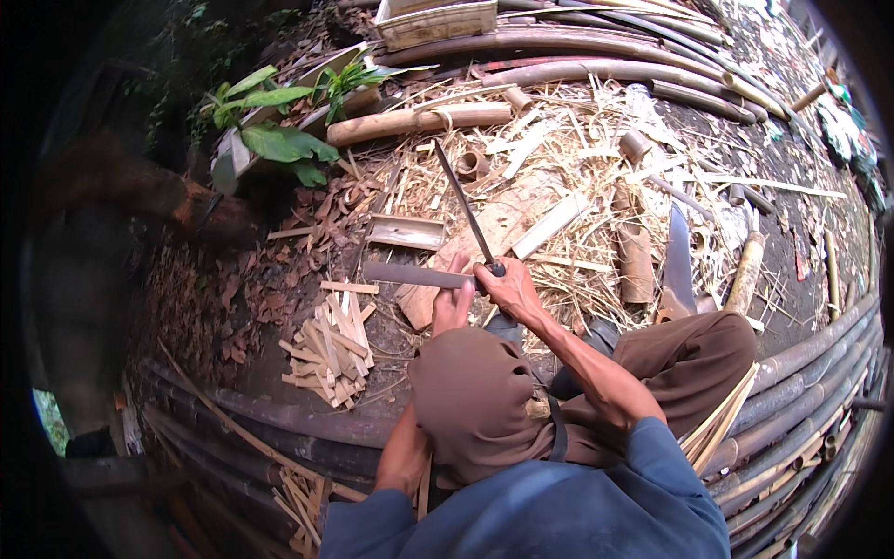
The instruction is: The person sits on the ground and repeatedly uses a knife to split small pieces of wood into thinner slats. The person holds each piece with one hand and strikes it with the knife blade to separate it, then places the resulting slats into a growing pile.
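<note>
My right hand (512, 287) is closed around the dark handle of a knife (466, 207). Its long narrow blade points away and to the left. Close beside it, my left hand (453, 306) grips a flat grey-brown strip (410, 273), which may be bamboo. That strip lies crosswise, with its free end to the left and its other end up against my right hand. Part of the left hand's fingers is hidden behind the strip. Left of my knee is a pile of short split bamboo sticks (328, 349).
A broad blade (679, 256) stands at my right, beside a bamboo section (635, 256). Shavings and a wooden board (494, 219) cover the ground ahead. A bamboo trough (407, 231) lies left of them. Bamboo poles (801, 359) run beside me; a crate (438, 25) sits at the back.
</note>
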{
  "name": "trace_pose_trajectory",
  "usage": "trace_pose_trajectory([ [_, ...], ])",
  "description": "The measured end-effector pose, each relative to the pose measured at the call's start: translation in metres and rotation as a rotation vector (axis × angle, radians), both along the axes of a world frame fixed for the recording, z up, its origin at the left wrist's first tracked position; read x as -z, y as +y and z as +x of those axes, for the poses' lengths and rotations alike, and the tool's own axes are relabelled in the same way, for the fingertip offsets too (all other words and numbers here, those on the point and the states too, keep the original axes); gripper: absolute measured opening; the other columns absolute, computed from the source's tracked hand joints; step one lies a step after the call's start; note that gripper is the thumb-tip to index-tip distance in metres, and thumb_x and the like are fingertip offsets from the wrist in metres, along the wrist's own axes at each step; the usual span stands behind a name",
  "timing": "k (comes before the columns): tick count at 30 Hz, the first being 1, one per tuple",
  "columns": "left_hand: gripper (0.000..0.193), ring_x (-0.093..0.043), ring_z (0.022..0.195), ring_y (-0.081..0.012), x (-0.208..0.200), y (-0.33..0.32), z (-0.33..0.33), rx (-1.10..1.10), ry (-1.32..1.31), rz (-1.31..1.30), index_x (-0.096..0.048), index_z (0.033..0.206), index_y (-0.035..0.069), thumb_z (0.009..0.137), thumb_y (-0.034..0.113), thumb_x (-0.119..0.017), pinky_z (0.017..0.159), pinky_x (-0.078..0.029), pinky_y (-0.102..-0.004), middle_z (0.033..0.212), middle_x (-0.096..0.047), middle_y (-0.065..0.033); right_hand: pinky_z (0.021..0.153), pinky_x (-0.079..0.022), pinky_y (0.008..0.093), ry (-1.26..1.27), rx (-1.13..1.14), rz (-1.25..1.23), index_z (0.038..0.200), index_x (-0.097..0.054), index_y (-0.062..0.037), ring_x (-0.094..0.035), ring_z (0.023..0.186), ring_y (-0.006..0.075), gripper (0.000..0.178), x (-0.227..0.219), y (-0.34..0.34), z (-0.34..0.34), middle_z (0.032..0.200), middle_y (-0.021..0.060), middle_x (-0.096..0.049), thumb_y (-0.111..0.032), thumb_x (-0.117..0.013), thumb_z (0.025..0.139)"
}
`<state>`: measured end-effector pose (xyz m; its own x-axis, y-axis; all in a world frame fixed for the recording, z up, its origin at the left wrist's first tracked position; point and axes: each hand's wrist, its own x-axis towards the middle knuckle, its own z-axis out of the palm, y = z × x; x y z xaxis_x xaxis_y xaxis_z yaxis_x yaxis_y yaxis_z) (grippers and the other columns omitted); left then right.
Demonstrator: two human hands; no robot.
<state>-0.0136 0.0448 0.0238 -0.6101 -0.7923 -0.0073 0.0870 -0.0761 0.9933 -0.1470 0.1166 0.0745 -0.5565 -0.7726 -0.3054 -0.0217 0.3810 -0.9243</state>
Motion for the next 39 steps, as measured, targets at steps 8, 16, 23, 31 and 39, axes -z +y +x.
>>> trace_pose_trajectory([
  [8,0.011,-0.045,0.051,-0.0081,-0.037,-0.026,0.016,-0.02,-0.086,0.308,-0.05,0.101,0.001,0.097,0.011,-0.049,0.045,-0.043,-0.0248,0.069,-0.05,-0.0005,0.042,-0.04,0.038,0.798,-0.243,0.146,0.096,-0.06,-0.0161,-0.059,0.05,0.021,0.028,0.031,0.034,-0.031,0.063,0.0045,-0.064,-0.042,-0.065,0.087],
  [16,0.025,-0.051,0.055,-0.0106,-0.054,-0.007,0.051,0.125,-0.555,-0.08,-0.06,0.091,-0.002,0.094,0.023,-0.057,0.049,-0.04,-0.0293,0.069,-0.055,-0.0052,0.043,-0.044,0.0428,1.112,-0.364,0.336,0.093,-0.061,-0.0085,-0.067,0.059,0.0268,0.029,0.043,0.005,-0.041,0.065,0.0094,-0.066,-0.036,-0.065,0.083],
  [23,0.036,-0.048,0.053,-0.0068,-0.083,-0.006,0.052,0.197,-0.395,0.229,-0.057,0.1,0.004,0.102,0.038,-0.046,0.052,-0.043,-0.0247,0.071,-0.054,-0.0031,0.034,-0.041,0.0327,0.887,-0.141,0.069,0.098,-0.064,-0.011,-0.051,0.04,0.0135,0.022,0.023,0.032,-0.074,0.053,0.0048,-0.057,-0.03,-0.064,0.086],
  [31,0.026,-0.039,0.056,-0.0065,-0.112,-0.003,0.025,0.249,-0.226,0.437,-0.052,0.12,0.011,0.104,0.029,-0.042,0.049,-0.035,-0.0224,0.078,-0.047,-0.0014,0.049,-0.042,0.0391,0.921,-0.298,-0.059,0.082,-0.059,-0.0129,-0.058,0.048,0.0197,0.02,0.028,0.027,-0.049,0.055,0.0022,-0.06,-0.027,-0.072,0.075],
  [39,0.048,-0.05,0.056,-0.0073,-0.094,-0.002,0.079,0.189,-0.015,0.438,-0.046,0.134,0.001,0.095,0.023,-0.063,0.049,-0.044,-0.0218,0.07,-0.047,0.0029,0.062,-0.054,0.0422,0.595,0.197,0.251,0.095,-0.066,-0.0018,-0.067,0.069,0.0292,0.03,0.087,0.088,-0.149,0.082,0.0166,-0.069,-0.028,-0.066,0.08],
])
